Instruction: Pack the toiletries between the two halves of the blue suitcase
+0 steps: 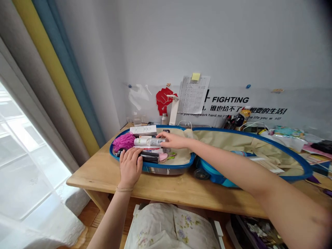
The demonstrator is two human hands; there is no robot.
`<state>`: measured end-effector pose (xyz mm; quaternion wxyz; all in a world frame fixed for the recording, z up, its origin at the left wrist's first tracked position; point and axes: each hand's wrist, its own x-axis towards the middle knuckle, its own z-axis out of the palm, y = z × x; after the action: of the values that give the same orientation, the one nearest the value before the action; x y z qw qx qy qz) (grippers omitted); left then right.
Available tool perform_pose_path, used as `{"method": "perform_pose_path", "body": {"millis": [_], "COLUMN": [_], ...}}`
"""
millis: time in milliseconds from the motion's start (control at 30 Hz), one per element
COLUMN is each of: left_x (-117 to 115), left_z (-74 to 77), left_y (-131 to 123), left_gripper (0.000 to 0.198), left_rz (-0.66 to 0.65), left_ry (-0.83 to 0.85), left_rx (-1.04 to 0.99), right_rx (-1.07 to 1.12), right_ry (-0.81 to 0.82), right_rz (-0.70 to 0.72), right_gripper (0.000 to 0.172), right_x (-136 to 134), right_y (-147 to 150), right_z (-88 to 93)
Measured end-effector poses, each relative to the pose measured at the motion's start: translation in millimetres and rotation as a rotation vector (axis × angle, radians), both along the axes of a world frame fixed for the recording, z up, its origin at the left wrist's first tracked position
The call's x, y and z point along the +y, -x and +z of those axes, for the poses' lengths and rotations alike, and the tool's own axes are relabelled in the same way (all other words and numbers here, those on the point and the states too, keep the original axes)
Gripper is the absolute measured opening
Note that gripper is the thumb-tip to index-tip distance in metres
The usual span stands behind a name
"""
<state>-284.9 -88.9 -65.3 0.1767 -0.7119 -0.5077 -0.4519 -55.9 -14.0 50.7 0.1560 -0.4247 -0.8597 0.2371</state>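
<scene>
An open blue-rimmed suitcase (166,166) lies on the wooden table, its left half packed with small items. My left hand (131,162) is curled over a black cylindrical bottle (149,157) along the front edge of that half. Behind it, my right hand (167,139) grips the right end of a white bottle with a clear part (142,141), lying on its side. A purple mesh bath puff (123,141) sits at the left, beside a white box (143,130). Pink and green small items (167,157) lie by the black bottle's right end.
The suitcase's right half (220,136) holds a blue packet (242,153) and pale flat sticks (268,165). A white lamp (173,111) and a small bottle (164,119) stand behind. Clutter covers the table's right end. A curtain (49,69) hangs at the left.
</scene>
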Motion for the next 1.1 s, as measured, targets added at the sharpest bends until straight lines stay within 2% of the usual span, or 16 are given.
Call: {"method": "perform_pose_path", "body": {"millis": [133, 333, 433, 533, 700, 800, 933, 1000, 1100], "left_x": [1, 0, 0, 2, 3, 3, 3, 3, 2], "left_z": [0.0, 1.3, 0.3, -1.3, -2.2, -1.6, -1.4, -1.2, -0.5], "left_y": [0, -1, 0, 0, 1, 0, 0, 0, -1], "left_gripper": [0.041, 0.041, 0.040, 0.039, 0.039, 0.039, 0.039, 0.039, 0.040], "left_rz": [0.000, 0.007, 0.003, 0.002, -0.003, -0.002, 0.002, 0.004, -0.002], "left_ry": [-0.014, -0.031, -0.036, -0.020, -0.042, -0.069, -0.067, -0.064, -0.066], "left_rx": [0.007, 0.011, 0.014, 0.005, 0.005, 0.015, 0.023, 0.020, 0.016], "right_rx": [-0.009, 0.031, 0.046, 0.070, 0.079, 0.080, 0.003, -0.096, -0.281], "right_ry": [-0.036, -0.063, -0.053, -0.020, 0.015, 0.002, -0.048, -0.066, -0.046], "right_rz": [0.036, -0.019, -0.055, -0.037, -0.017, -0.057, -0.263, -0.395, -0.563], "right_gripper": [0.043, 0.031, 0.028, 0.018, 0.018, 0.024, 0.036, 0.031, 0.007], "right_x": [2, 4, 3, -2, -12, -11, -3, -1, -5], "right_y": [35, 44, 45, 47, 36, -2, -92, -144, -213], "right_z": [-24.1, -40.2, -40.9, -38.0, -15.5, 9.0, 36.1, 39.5, 27.9]}}
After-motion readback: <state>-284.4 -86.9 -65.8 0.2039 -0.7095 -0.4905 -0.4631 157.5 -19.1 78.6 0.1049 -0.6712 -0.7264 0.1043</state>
